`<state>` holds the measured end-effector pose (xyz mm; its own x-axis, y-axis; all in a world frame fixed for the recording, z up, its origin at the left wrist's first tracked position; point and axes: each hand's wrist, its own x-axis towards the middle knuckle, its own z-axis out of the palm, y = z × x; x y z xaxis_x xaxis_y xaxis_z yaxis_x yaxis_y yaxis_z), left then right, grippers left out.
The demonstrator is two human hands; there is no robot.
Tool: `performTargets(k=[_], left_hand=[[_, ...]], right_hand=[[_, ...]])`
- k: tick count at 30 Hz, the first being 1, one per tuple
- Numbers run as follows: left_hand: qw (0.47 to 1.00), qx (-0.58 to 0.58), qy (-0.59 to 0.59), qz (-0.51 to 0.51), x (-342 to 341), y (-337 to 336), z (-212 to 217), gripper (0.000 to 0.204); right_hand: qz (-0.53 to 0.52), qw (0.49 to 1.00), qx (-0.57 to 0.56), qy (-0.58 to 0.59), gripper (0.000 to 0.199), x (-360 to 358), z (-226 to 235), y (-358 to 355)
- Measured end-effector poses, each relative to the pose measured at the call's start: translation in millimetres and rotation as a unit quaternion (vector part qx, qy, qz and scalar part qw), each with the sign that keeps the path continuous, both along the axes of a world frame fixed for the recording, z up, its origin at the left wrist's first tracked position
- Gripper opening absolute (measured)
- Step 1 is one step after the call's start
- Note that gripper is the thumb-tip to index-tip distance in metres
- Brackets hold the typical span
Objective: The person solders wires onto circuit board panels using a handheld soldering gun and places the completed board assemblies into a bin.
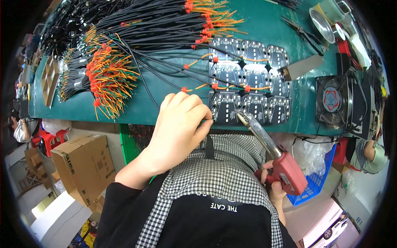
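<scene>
Clearly, everything turns on the panel of dark circuit boards (pixel 256 109), which lies flat at the near edge of the worktop (pixel 304 95), in front of the person. It is three boards across and three deep, its slightly longer side running near to far. The left hand (pixel 182 118) is just beside its near left corner, knuckles up; the panel lies to the right of that grip. Thumb and forefinger come close together there, but whether they pinch something thin I cannot tell.

From the near right side, the right hand (pixel 276 191) has its fingers wrapped around the handle of a red soldering gun (pixel 291 173). The gun's long axis slants from near right to far left, and its tip is over the near row of boards, around where the left and middle ones meet; contact cannot be made out. So the left fingertips and the gun tip face one another across the near left board, while the right hand itself is well apart from the panel.

Black leads (pixel 173 68) with orange ends and red collars (pixel 215 86) reach from the left across the far and middle rows. Farther left lies a thick wire bundle (pixel 109 78); a flat metal blade (pixel 304 67) is at the panel's right edge.
</scene>
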<state>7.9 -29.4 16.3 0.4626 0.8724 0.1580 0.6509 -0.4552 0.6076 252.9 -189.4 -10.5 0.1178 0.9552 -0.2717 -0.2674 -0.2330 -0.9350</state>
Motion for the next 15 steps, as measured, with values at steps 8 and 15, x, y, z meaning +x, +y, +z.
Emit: performTargets(k=[8,15], left_hand=[[0.989,0.133,0.028,0.053,6.6,106.7,4.9,0.015],[0.984,0.034,0.159,0.068,38.7,150.5,-10.8,0.018]], right_hand=[[-0.024,0.999,0.019,-0.015,0.073,15.2,-1.6,9.8],[-0.076,0.996,0.047,-0.02,0.072,28.4,-5.7,8.7]])
